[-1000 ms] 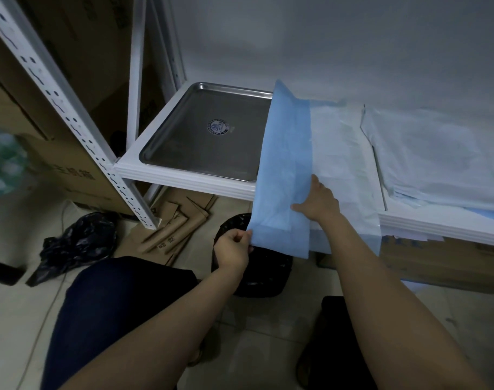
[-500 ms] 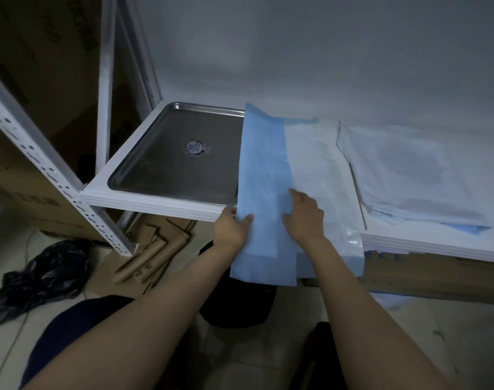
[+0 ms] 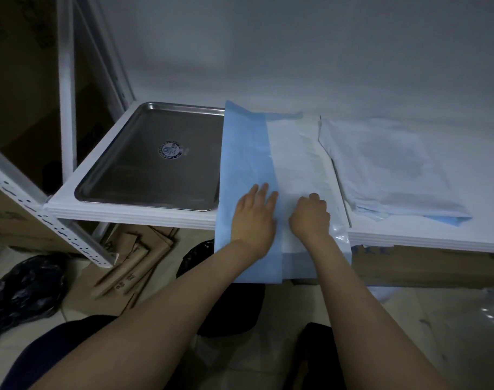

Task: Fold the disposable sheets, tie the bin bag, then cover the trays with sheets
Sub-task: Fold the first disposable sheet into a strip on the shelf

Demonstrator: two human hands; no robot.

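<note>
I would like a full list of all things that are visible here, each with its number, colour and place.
steel tray: one, grey, left on the shelf, uncovered.
sheet: one, blue with a white side, right of the tray, hanging over the shelf's front edge.
folded sheets: one pile, white and blue, right on the shelf.
shelf: one, white.
bin bag: one, black, below the sheet.
loose bag: one, black, floor at left.
cardboard pieces: several, brown, floor under the tray.
cardboard box: one, brown, under the shelf at right.
left hand: flat on the blue part.
right hand: fingers curled, on the white part.
</note>
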